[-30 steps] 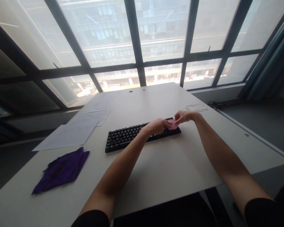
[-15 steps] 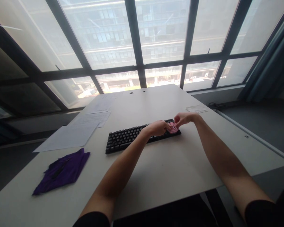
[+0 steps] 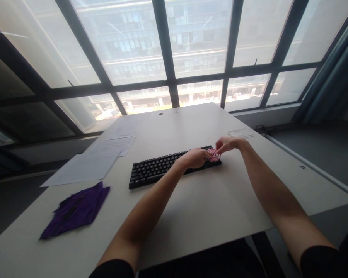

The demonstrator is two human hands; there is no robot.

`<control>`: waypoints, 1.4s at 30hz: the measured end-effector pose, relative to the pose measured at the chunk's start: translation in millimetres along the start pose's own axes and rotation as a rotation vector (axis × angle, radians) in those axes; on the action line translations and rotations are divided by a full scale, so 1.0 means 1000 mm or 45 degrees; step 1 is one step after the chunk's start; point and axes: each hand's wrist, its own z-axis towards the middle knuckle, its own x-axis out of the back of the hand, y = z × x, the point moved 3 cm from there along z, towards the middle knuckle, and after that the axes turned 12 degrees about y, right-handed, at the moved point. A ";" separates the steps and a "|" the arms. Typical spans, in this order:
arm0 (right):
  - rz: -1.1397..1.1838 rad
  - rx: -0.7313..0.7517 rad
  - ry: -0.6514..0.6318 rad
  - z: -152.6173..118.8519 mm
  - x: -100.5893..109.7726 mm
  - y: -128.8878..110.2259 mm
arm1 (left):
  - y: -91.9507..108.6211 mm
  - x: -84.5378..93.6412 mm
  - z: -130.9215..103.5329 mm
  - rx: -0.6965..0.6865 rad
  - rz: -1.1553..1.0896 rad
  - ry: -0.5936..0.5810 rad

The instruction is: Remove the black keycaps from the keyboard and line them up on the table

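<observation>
A black keyboard lies at a slant on the white table. Over its right end, a small pink disc with a ringed or spiral pattern is held between both hands. My left hand reaches across the keyboard, fingers closed on the disc's left edge. On the opposite side, my right hand pinches the disc's right edge. The disc hides some keys beneath it, and I cannot tell whether it touches them. My left hand and forearm cover part of the keyboard's middle.
A folded purple cloth or pouch lies at the left front of the white table. Sheets of paper spread along its left side. A thin clear plastic piece rests beyond my right hand. Windows stand behind.
Both hands and the pink disc have shifted slightly to the right along the keyboard. The keyboard has stayed nearly in place.
</observation>
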 end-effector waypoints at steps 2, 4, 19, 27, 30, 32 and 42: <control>-0.022 0.043 0.033 0.001 0.002 -0.001 | 0.000 0.001 0.001 -0.030 0.000 0.008; -0.023 0.091 0.102 0.001 0.005 -0.002 | 0.000 0.004 0.001 -0.052 0.003 0.056; -0.007 0.053 0.196 0.011 -0.003 -0.002 | -0.019 0.003 0.002 0.071 0.005 0.174; 0.036 0.107 0.311 0.006 0.003 -0.002 | -0.019 0.003 0.002 0.037 -0.037 0.261; 0.002 0.099 0.358 0.010 0.003 0.001 | -0.023 0.002 0.000 0.038 -0.051 0.266; 0.001 0.097 0.403 0.013 0.004 0.004 | -0.026 0.003 0.000 0.035 -0.042 0.289; 0.085 0.111 0.350 0.011 0.006 0.004 | -0.032 0.013 0.001 0.084 0.064 0.346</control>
